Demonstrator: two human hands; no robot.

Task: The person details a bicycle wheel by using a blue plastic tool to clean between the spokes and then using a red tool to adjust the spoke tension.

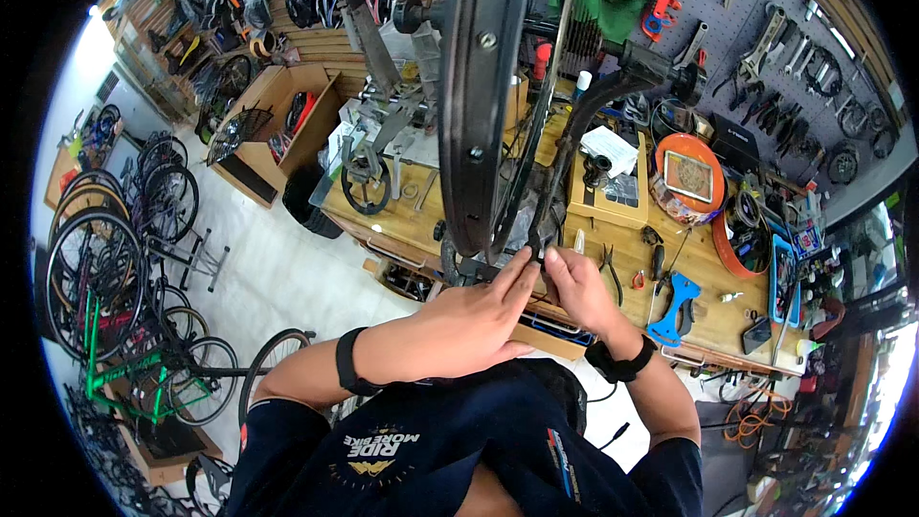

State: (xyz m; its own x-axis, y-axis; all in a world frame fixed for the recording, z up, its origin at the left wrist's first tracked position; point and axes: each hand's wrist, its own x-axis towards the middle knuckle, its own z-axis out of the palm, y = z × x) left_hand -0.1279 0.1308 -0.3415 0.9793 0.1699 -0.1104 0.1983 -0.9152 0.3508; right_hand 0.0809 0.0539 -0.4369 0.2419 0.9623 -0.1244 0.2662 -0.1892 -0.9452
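A dark bicycle wheel rim (470, 100) stands upright before me, its edge towards me. To its right, a black curved arm (574, 122), seemingly of a truing stand, runs down from the hub side towards my fingers. My left hand (492, 301) reaches in with straight fingers, their tips touching the lower end of that arm and the thumb spread away. Right beside them, my right hand (578, 291) has its fingers curled, thumb and forefinger close at the same spot. Anything pinched there is too small and covered to make out.
On the wooden workbench (402, 194) lie pliers (610, 273), a blue tool (673, 309), a yellow box (607, 201) and a round orange tray (689, 165). A pegboard (718, 21) carries tools. Several bicycles (129, 345) and a cardboard box (280, 136) stand on the left.
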